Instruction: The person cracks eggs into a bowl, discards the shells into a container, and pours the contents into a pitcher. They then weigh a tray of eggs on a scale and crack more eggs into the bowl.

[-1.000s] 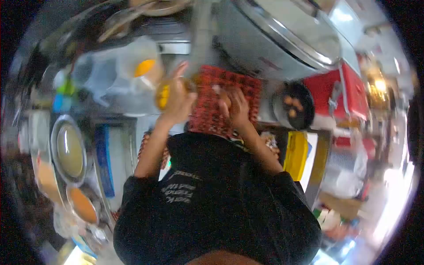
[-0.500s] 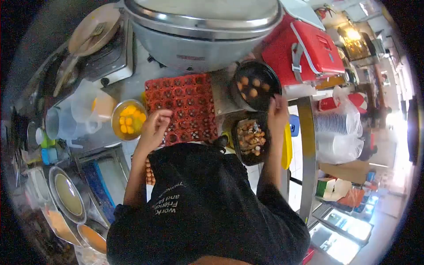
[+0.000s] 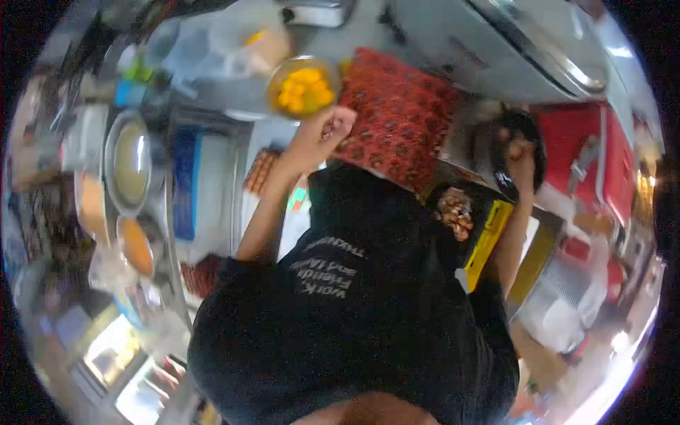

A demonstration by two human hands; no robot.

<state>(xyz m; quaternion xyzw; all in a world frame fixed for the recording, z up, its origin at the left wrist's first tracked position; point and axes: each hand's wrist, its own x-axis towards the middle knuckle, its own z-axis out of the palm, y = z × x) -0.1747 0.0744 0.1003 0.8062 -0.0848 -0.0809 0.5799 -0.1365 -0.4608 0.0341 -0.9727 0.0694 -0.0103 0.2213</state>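
Note:
My left hand [image 3: 334, 127], its fingers curled closed, hovers at the left edge of the red egg tray [image 3: 404, 117]. What those fingers hold, if anything, is hidden. Just above this hand stands a bowl [image 3: 302, 88] of cracked eggs with several yellow yolks. My right hand [image 3: 522, 161] reaches down into the dark round pot [image 3: 499, 152], where brown eggs sit in dark liquid; motion blurs its fingertips. Below the pot lies a black tray [image 3: 485, 205] of broken eggshells [image 3: 455, 211], beside my right forearm.
A large grey cooker [image 3: 453, 42] stands behind the egg tray. The red cooler box [image 3: 577, 152] is right of the pot. Whole brown eggs [image 3: 262, 170] sit in a tray by my left forearm. Farther left is a wide metal pot [image 3: 131, 163] of pale liquid.
The whole view has turned. My right hand has moved from the pot's rim into the pot, over the eggs. The fingers of my left hand have curled in more.

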